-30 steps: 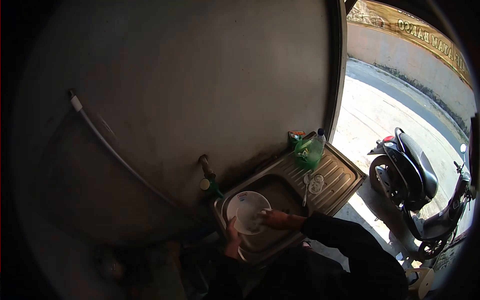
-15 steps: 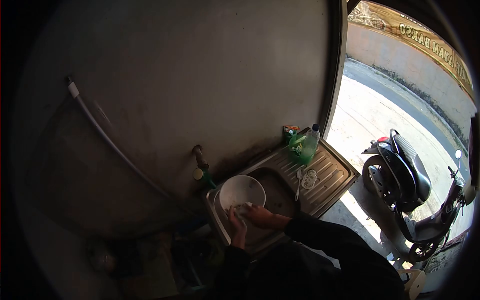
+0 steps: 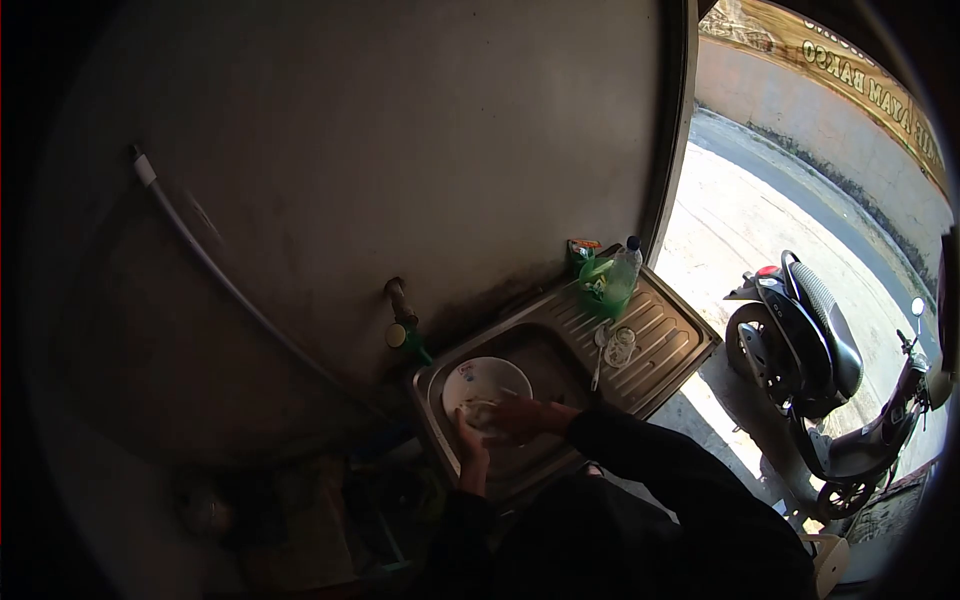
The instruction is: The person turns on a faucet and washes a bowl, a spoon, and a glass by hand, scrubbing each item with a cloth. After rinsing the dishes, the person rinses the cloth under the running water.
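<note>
Gripping bowl (image 3: pixel 490 375) at near left with left hand (image 3: pixel 472 440); reaching inside with right hand (image 3: pixel 522 416), hold too blurred to tell. Best braced firmly.

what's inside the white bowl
The white bowl shows a small mark on its inner wall; the right hand, blurred, reaches in and hides whatever lies under it.

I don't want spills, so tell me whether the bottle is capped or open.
Capped: a dark cap sits on top of the bottle. How tight it is, I cannot tell.
</note>
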Demonstrator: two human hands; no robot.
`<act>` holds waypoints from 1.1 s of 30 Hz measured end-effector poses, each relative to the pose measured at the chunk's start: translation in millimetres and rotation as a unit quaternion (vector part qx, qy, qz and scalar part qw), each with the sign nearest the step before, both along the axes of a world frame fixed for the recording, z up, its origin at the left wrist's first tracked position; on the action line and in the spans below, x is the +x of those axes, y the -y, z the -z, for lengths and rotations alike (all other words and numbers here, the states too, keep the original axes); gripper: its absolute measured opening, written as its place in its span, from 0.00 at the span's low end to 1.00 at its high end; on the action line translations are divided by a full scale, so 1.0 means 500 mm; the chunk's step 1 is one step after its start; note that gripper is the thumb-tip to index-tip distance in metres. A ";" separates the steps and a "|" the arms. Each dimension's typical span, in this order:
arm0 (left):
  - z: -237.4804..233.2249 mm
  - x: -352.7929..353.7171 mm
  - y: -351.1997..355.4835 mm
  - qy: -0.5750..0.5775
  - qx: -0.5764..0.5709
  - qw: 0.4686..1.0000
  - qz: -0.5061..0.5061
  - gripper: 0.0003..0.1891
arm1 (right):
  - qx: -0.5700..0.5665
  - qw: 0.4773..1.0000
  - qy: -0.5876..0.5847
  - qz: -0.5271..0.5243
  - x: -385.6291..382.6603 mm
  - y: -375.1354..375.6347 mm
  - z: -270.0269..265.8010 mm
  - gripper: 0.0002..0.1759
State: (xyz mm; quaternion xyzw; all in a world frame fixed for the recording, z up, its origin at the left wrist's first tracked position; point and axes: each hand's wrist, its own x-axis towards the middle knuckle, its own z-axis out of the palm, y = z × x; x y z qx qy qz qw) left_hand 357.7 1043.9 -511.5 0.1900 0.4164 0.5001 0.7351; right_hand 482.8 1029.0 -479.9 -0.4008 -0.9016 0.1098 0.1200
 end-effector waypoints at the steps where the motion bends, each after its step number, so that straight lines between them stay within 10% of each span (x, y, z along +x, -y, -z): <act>1: 0.015 -0.002 0.000 -0.001 0.001 1.000 0.000 0.22 | 0.025 0.998 0.052 0.016 0.010 0.001 -0.019 0.32; 5: 0.148 -0.014 -0.052 -0.024 0.122 0.992 0.000 0.22 | 0.104 0.989 0.024 0.099 -0.002 0.000 0.031 0.33; 7: 0.198 -0.041 -0.082 -0.088 0.168 0.980 0.066 0.22 | -0.074 0.995 0.032 0.065 -0.032 0.008 0.051 0.33; 10: 0.016 -0.022 -0.012 -0.087 0.099 0.991 0.027 0.21 | -0.106 0.993 -0.045 0.001 -0.015 -0.009 0.104 0.31; 13: 0.099 -0.021 -0.036 -0.072 0.146 0.986 0.024 0.21 | 0.003 0.986 0.152 0.075 0.040 -0.004 -0.024 0.29; 16: 0.055 -0.015 -0.020 -0.117 0.096 0.987 0.052 0.22 | 0.035 0.986 0.097 0.134 0.004 -0.038 0.060 0.30; 18: 0.014 -0.005 -0.026 -0.204 0.057 0.970 0.119 0.20 | -0.073 0.991 0.075 0.085 -0.021 -0.041 0.059 0.29; 20: 0.181 -0.028 -0.086 -0.159 0.099 0.978 0.097 0.21 | -0.255 0.960 -0.072 0.085 -0.032 -0.035 0.076 0.29; 22: 0.234 -0.034 -0.088 -0.223 0.263 0.938 -0.015 0.22 | -0.123 0.989 0.020 0.075 0.002 -0.020 0.067 0.27; 23: 0.091 -0.016 -0.034 -0.126 0.107 0.986 -0.006 0.18 | -0.042 0.988 0.040 0.146 0.018 -0.012 0.032 0.26; 25: 0.092 -0.025 -0.039 -0.134 0.139 0.981 0.005 0.18 | 0.044 0.974 0.061 0.212 0.024 -0.009 0.005 0.25; 32: 0.083 -0.090 -0.060 -0.152 0.120 0.981 0.013 0.15 | 0.149 0.892 -0.290 0.313 0.059 -0.043 0.009 0.25; 33: 0.079 -0.099 -0.061 -0.123 0.116 0.985 0.030 0.15 | 0.007 0.896 -0.323 0.305 0.064 -0.031 -0.023 0.24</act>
